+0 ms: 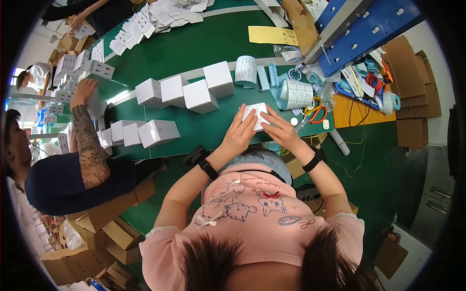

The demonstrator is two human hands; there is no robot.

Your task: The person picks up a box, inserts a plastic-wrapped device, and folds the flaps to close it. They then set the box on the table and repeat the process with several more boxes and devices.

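At frame centre, the left hand (pixel 239 132) and right hand (pixel 280 130) pinch a small flat white cardboard box (pixel 256 115) on the green surface (pixel 194 128); pressing its edges squarely would keep creases neat.

White boxes (pixel 196 92) on green table (pixel 194 48)

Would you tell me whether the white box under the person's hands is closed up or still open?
Cannot tell: both hands, left and right, cover most of the white box.
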